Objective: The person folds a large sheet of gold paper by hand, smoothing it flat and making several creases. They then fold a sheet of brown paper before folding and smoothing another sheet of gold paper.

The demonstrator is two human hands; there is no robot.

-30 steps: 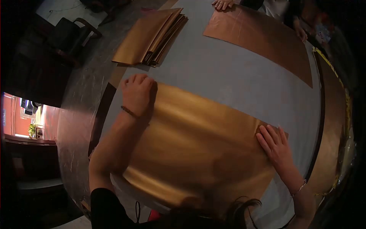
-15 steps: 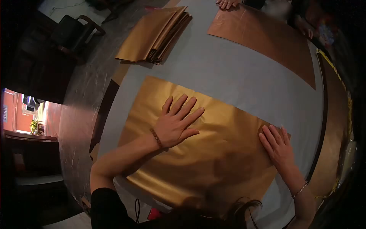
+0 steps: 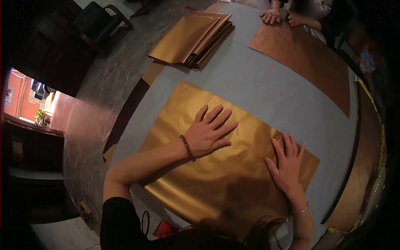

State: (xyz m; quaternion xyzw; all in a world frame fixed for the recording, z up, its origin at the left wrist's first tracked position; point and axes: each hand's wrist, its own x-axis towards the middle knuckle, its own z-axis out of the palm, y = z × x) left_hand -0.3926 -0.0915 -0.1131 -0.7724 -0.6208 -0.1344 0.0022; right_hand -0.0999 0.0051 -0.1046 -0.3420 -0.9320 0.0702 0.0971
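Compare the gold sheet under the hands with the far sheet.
The gold sheet is bright yellow-gold; the far sheet is duller, reddish copper. The gold sheet has the left hand and right hand spread flat on it; the far sheet is touched only at its far edge by another person's hands. Both lie flat on the grey table.

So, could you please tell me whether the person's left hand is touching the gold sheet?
Touching: the head view shows the left hand lying flat on the gold sheet.

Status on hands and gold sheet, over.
Left hand open, flat on gold sheet. Right hand open, flat near its right edge. Sheet on grey table. Stack of sheets apart.
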